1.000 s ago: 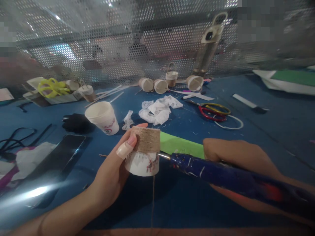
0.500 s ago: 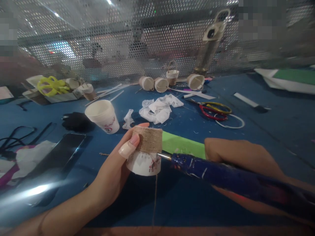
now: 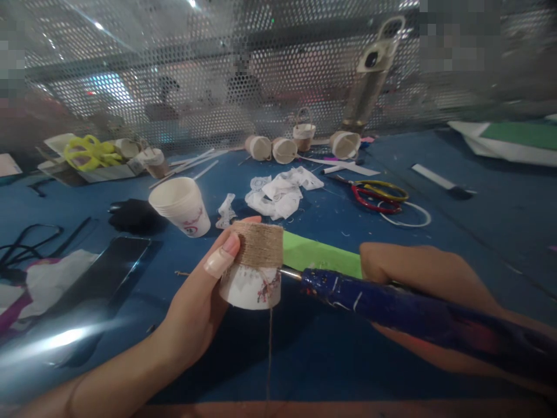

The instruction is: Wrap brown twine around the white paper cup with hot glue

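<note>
My left hand [image 3: 198, 299] grips a small paper cup [image 3: 246, 287], held upside down, with the thumb on its side. Twine [image 3: 259, 245] is wound in tight rows around the cup's upper part, and a loose strand [image 3: 270, 354] hangs below it. In my right hand [image 3: 418, 276] is a dark blue glue gun [image 3: 369, 307]. Its metal nozzle points left and meets the cup just under the lowest row of twine. Behind the nozzle lies a light green strip [image 3: 319, 253] on the table.
A stack of paper cups [image 3: 183, 206], white lace [image 3: 278, 191] and scissors [image 3: 378, 194] lie beyond my hands. Several twine-wrapped cups [image 3: 285, 150] line the perforated metal screen [image 3: 209, 75]. A phone [image 3: 111, 273] lies at left; a bottle [image 3: 369, 75] stands at back right.
The cup has turned slightly and shifted a little left in my left hand, and the strand now crosses its front. The glue gun's nozzle stays at the twine's lower edge.
</note>
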Demonstrator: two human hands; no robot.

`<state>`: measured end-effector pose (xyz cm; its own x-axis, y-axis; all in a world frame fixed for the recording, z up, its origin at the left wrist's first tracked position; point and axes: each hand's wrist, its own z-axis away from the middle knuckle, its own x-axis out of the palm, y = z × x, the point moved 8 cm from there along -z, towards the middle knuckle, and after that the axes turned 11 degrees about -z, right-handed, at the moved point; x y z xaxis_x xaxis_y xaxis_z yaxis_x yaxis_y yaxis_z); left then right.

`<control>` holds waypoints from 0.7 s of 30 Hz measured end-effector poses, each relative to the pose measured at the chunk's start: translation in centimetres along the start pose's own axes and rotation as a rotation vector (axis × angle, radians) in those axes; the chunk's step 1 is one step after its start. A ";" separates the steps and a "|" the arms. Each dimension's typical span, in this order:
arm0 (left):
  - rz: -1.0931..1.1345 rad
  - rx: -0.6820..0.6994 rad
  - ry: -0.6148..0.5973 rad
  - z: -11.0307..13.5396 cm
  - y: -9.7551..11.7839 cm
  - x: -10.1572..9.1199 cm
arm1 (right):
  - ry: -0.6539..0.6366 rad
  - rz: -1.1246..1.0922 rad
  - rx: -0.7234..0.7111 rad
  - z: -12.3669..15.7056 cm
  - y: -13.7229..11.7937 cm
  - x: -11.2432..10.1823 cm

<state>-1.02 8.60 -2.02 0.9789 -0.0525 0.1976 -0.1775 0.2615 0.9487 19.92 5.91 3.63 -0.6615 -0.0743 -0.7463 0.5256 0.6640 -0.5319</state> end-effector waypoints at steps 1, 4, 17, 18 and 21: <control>-0.001 -0.001 0.002 0.0 0.0 0.0 | -0.005 -0.006 0.003 0.1 0.1 0.1; -0.002 0.008 -0.003 0.0 0.2 0.1 | -0.008 -0.007 0.030 0.2 0.2 0.0; -0.036 0.007 -0.029 -0.2 0.1 0.2 | 0.001 -0.022 0.003 -0.1 0.0 0.0; -0.037 0.001 -0.032 -0.2 0.1 0.2 | -0.002 -0.023 0.000 -0.1 0.0 0.0; -0.033 0.001 -0.036 -0.3 0.1 0.3 | -0.015 -0.018 -0.007 0.0 0.0 0.2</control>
<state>-0.72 8.89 -1.97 0.9799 -0.0963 0.1746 -0.1448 0.2580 0.9552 19.80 5.92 3.51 -0.6626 -0.0979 -0.7426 0.5096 0.6677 -0.5427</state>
